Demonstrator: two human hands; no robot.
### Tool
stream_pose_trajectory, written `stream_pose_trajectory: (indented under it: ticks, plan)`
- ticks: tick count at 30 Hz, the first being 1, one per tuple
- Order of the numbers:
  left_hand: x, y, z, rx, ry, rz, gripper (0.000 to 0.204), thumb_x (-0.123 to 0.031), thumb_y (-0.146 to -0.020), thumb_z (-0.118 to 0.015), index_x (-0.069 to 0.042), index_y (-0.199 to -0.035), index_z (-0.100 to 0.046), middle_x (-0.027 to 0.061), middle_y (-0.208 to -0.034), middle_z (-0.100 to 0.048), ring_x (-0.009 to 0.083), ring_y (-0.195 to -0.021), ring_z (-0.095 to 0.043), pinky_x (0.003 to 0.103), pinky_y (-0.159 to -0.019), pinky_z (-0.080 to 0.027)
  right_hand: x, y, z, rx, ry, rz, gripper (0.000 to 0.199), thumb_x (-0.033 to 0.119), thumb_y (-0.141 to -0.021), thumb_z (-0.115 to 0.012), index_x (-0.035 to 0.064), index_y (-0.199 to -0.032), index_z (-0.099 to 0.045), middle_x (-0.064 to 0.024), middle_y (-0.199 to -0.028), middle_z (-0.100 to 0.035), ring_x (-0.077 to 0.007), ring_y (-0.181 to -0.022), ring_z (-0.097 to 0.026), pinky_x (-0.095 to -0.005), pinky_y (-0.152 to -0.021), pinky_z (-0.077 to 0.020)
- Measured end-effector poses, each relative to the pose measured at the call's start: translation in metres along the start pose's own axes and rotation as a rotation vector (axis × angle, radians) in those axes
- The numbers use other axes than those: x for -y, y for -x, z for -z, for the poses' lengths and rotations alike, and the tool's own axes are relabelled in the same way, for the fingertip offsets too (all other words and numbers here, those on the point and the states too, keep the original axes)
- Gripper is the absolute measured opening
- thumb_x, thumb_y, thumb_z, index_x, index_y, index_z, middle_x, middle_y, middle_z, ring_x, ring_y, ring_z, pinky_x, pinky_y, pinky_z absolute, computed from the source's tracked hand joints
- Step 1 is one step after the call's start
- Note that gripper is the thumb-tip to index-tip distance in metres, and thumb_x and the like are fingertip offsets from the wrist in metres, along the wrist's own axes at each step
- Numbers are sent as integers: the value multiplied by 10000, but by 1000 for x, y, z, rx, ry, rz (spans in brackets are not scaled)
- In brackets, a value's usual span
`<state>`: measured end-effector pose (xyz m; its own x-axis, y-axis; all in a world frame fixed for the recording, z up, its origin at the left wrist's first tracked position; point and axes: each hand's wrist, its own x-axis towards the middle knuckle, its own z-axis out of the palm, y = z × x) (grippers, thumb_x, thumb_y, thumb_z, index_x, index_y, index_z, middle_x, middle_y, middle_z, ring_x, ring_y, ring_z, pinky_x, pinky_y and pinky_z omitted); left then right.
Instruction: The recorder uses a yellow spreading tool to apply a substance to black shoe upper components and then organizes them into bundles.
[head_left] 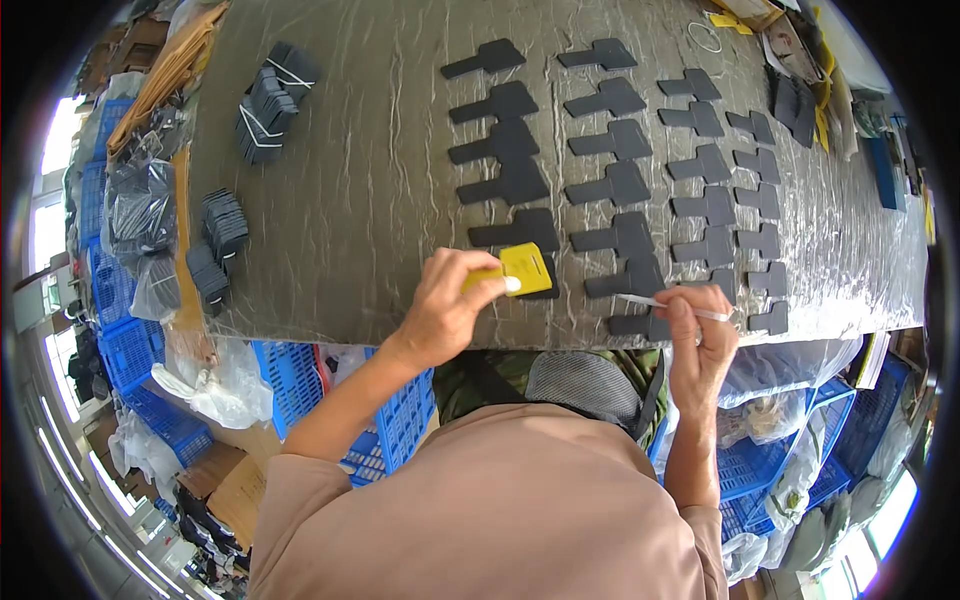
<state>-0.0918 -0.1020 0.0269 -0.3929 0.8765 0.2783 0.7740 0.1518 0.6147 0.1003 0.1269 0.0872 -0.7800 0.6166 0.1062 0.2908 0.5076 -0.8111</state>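
Observation:
My left hand (440, 308) pinches a flat yellow tab-shaped template (528, 265) with a slot near its outer edge. The template lies over a black tab-shaped piece (551, 278) near the table's front edge and hides most of it. In my right hand (703, 340) is a slim white pen-like marker (640, 299), its tip pointing left above the neighbouring column of black pieces (638, 277). Similar black pieces (514, 180) lie in several columns, narrow ends to the left, smaller ones toward the right.
Banded bundles of dark pieces (268, 105) and two small stacks (223, 222) sit on the table's left part. The grey film-covered table (350, 180) has paper and plastic bags (145, 205) along its left edge. Blue crates (400, 400) stand below. A loose ring (704, 38) lies at the back right.

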Motion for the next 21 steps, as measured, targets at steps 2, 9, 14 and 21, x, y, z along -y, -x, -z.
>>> stream_pose_trajectory:
  ticks: [2,9,14,21]
  plan:
    - [-3,9,-9,35,-52,-72,273,-37,-828,-640,-121,-1079,-705,71,-1118,-609,266,-990,-567,399,-864,-420,6,11,-7,35,35,10,136,153,-991,-605,68,-952,-705,-28,-753,-652,-206,-770,-570,-358,-913,-384]
    - [6,12,-19,46,-174,-185,366,20,-780,-613,-118,-1102,-717,49,-1148,-601,250,-986,-562,407,-868,-418,16,27,-21,93,93,93,82,96,-962,-618,86,-947,-699,-12,-786,-649,-209,-769,-567,-364,-912,-390]
    - [4,10,-24,49,-160,-171,384,27,-788,-660,-168,-1113,-717,35,-1130,-601,242,-982,-562,403,-863,-422,14,28,-28,92,84,97,80,110,-963,-625,89,-930,-694,-9,-792,-652,-211,-769,-568,-367,-909,-393]
    - [6,12,-26,70,-206,-179,471,22,-786,-707,-253,-1168,-697,18,-1126,-594,223,-965,-552,396,-846,-419,11,23,-34,114,82,111,60,82,-946,-629,93,-936,-688,-4,-803,-656,-212,-749,-557,-372,-898,-388]
